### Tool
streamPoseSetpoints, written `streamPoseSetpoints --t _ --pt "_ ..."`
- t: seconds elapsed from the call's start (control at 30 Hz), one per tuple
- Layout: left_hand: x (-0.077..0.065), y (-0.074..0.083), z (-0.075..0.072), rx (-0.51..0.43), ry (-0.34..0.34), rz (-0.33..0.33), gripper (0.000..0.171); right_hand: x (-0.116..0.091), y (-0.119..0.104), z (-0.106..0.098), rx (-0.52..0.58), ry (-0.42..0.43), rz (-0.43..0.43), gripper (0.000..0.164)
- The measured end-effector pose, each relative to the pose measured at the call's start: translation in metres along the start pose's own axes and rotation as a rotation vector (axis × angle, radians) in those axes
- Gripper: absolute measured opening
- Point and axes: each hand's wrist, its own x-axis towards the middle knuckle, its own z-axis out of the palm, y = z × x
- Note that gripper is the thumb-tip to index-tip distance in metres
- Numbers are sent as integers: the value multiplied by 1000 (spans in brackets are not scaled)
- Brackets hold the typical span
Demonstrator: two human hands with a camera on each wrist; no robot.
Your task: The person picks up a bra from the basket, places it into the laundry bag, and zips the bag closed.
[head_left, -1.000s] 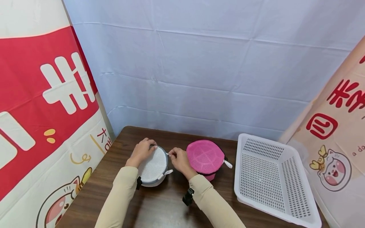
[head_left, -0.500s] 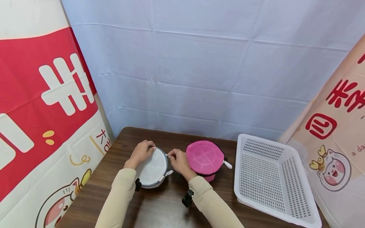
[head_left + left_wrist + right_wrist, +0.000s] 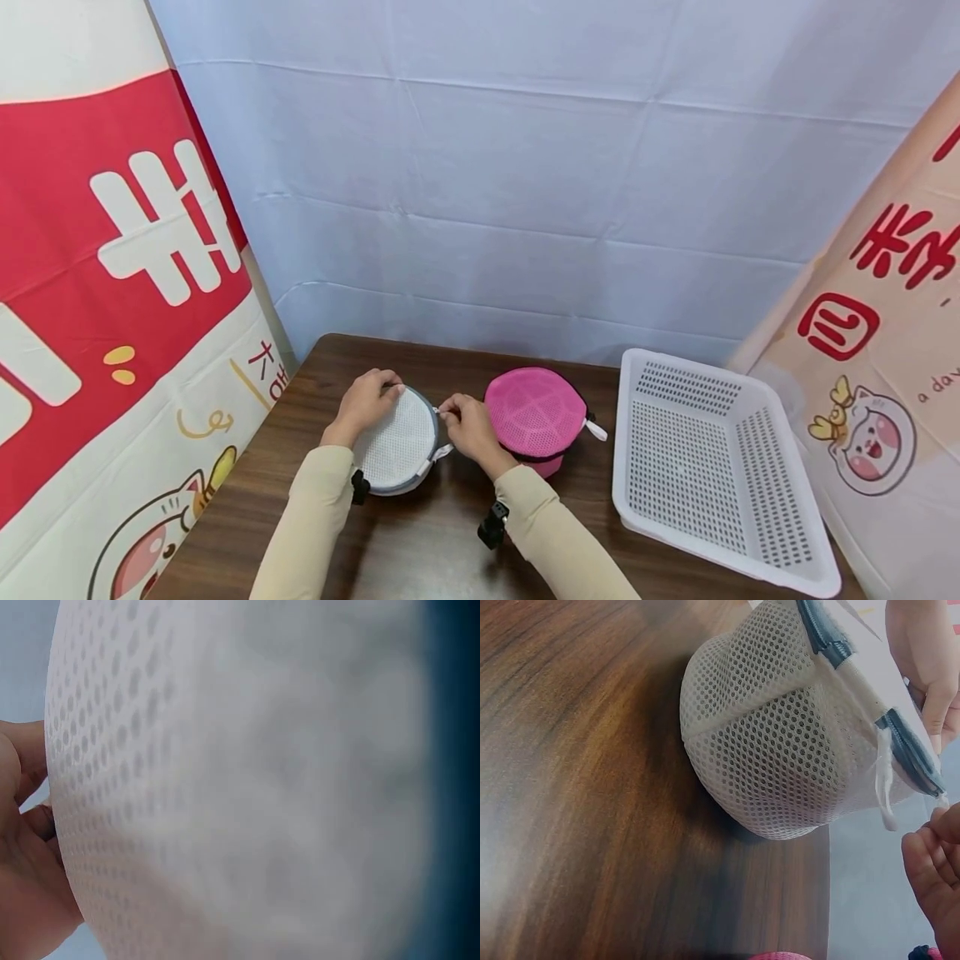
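Note:
A round white mesh laundry bag (image 3: 397, 450) with a blue-grey zipper band sits on the left part of the table. My left hand (image 3: 366, 404) holds its far-left rim, fingers bent over the edge. At the bag's right side my right hand (image 3: 467, 423) pinches the small zipper pull (image 3: 941, 800) between thumb and finger. A white fabric loop (image 3: 883, 780) hangs from the rim close by. In the left wrist view, the mesh (image 3: 127, 727) fills most of the picture and hides part of the hand.
A pink mesh laundry bag (image 3: 536, 412) with dark trim and a white tab stands just right of my right hand. Farther right is a white perforated plastic basket (image 3: 624, 433). The brown wooden table (image 3: 420, 550) ends at a pale cloth backdrop (image 3: 480, 183).
The head view has shifted slightly. Both hands keep their places on the white laundry bag, with the right hand still at the zipper pull and only tiny movement.

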Motion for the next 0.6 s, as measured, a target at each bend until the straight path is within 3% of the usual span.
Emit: streamPoseSetpoints --t 0.37,0.6 --pt "0 0 0 -24 77 -83 14 -4 0 0 20 0 8 9" --pt "0 -2 -1 -80 140 -202 19 -6 1 -3 23 8 -3 9"
